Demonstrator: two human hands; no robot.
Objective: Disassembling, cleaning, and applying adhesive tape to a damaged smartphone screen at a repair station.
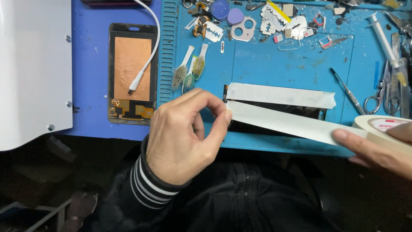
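A person's two hands stretch a strip of pale masking tape (292, 123) over a dark phone screen panel (279, 112) lying on a blue mat (274, 68) on the table. The left hand (184, 137), at about 7 o'clock from the panel, pinches the free end of the tape between thumb and forefinger (221, 112). The right hand (377, 148), at 4 o'clock, has its fingers wrapped around the tape roll (386, 129). One strip (279, 95) already covers the panel's far edge. To lay this one well, it seems best to keep the tape taut, line it up beside the first strip, then lower it from the left end and smooth it rightward. Old toothbrushes (189, 71) lie at 11 o'clock, scissors (384, 92) at 2 o'clock.
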